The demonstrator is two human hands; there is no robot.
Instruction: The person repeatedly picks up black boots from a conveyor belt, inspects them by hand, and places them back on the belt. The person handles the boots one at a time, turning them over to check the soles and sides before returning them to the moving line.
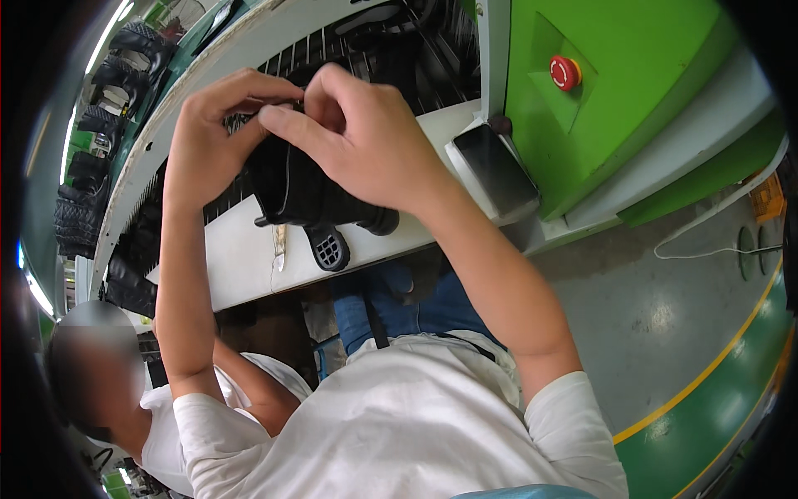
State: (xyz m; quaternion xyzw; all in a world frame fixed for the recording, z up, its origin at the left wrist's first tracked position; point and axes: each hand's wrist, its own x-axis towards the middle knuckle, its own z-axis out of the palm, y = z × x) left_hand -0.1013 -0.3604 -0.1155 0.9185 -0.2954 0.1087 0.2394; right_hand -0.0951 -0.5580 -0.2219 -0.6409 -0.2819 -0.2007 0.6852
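Observation:
Both my hands are raised over the white ledge, fingertips close together at the upper part of a black boot. My left hand pinches the dark material from the left. My right hand is closed from the right, its thumb stretched toward the left fingertips. The exact part between the fingers is mostly hidden by the hands. Below them, a black sole with a grid tread juts over the ledge's front, and another dark heel shows to its right.
A slatted conveyor with dark items runs behind the white ledge. A slim light-coloured tool lies on it. Right are a phone-like dark device and a green machine with a red button. Boots line the left rack; a co-worker is close at left.

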